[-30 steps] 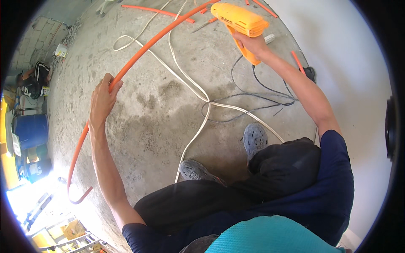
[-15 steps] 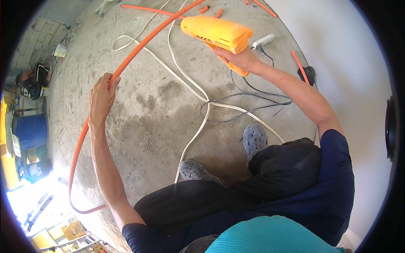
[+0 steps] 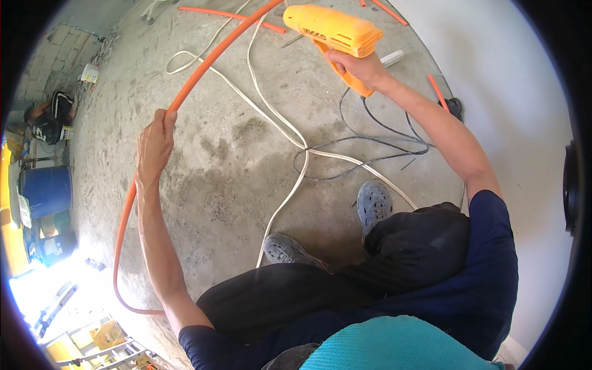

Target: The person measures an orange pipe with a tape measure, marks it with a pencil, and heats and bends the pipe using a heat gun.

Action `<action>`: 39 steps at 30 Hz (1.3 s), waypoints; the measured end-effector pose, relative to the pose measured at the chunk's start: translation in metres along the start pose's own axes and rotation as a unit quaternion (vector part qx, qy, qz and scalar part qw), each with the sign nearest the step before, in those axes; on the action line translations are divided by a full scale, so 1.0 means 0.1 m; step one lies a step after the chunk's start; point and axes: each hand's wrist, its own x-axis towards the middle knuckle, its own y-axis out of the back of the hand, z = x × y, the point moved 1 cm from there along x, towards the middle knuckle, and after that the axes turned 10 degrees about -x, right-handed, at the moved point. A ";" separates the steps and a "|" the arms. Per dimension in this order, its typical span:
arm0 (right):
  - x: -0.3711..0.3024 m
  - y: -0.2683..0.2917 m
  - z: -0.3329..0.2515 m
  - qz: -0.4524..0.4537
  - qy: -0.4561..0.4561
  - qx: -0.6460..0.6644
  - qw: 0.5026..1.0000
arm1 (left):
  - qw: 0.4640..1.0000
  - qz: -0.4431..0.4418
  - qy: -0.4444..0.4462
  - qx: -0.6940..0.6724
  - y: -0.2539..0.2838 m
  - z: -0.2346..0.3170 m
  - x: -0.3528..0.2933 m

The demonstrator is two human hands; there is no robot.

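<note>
A worker's left hand point(image 3: 155, 147) is gripping an orange conduit point(image 3: 213, 58) slanting forward and rightward over the concrete floor point(image 3: 213, 228), while the right hand point(image 3: 359, 66) is clasping a yellow heat gun point(image 3: 336, 29), its front end facing the conduit's far stretch.

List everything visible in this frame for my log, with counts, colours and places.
long pipe: 1, orange, in left hand
gun-shaped power tool: 1, yellow, in right hand
loose pipe pieces: at least 4, orange, floor
cable: count unclear, off-white, mid-floor
cord: 1, black, below tool
block: 1, white, beside right hand
drum: 1, blue, far left
bucket: 1, white, upper left
co-worker: 1, dark clothing, far left
floor: 1, grey, throughout
wall: 1, white, right
shoes: 2, grey, lower middle
left hand: 1, bare, left
right hand: 1, bare, upper right
</note>
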 end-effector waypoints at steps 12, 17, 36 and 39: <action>0.25 0.34 0.24 0.123 -0.036 -0.008 0.992 | 0.999 -0.013 0.008 -0.034 -0.06 0.01 -0.01; 0.09 0.21 0.05 0.068 -0.011 -0.013 0.998 | 0.999 -0.011 0.009 -0.040 -0.09 -0.04 0.01; -0.11 -0.07 -0.13 -0.042 0.079 -0.046 0.995 | 0.994 -0.024 0.014 -0.105 -0.35 -0.12 0.15; -0.03 0.00 -0.13 -0.022 0.034 -0.006 0.999 | 0.994 -0.034 0.013 -0.104 -0.36 -0.23 0.12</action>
